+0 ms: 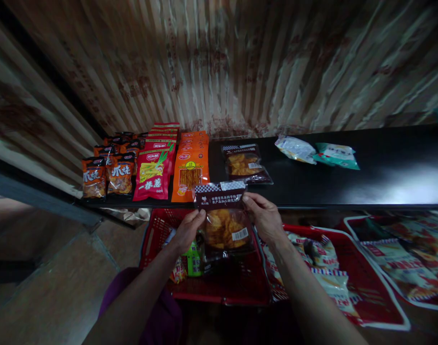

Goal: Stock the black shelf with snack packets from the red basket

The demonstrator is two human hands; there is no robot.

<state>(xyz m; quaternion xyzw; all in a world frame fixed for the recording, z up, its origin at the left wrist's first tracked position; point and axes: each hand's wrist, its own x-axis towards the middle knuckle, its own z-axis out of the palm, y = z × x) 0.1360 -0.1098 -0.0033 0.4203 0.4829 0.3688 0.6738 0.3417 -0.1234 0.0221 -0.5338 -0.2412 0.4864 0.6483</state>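
Note:
Between my hands is a dark brown bag of chips (224,225) with a clear window, a checkered top strip and a white barcode. My left hand (188,231) pinches its left edge, and my right hand (264,215) grips the upper right edge. The bag is above a red basket (236,290) and just in front of the shelf edge. On the black shelf behind it lies a matching brown bag (246,164). Left of that are orange snack packs (190,167), red snack packs (155,167) and small black-and-orange packs (121,173), in rows.
A white bag (296,149) and a green bag (337,155) lie farther right on the shelf (395,167). Below, a second red basket (370,287) and a third basket (406,299) hold several snack bags. A green packet (194,260) sits in the nearest basket. A metal post (42,187) stands left.

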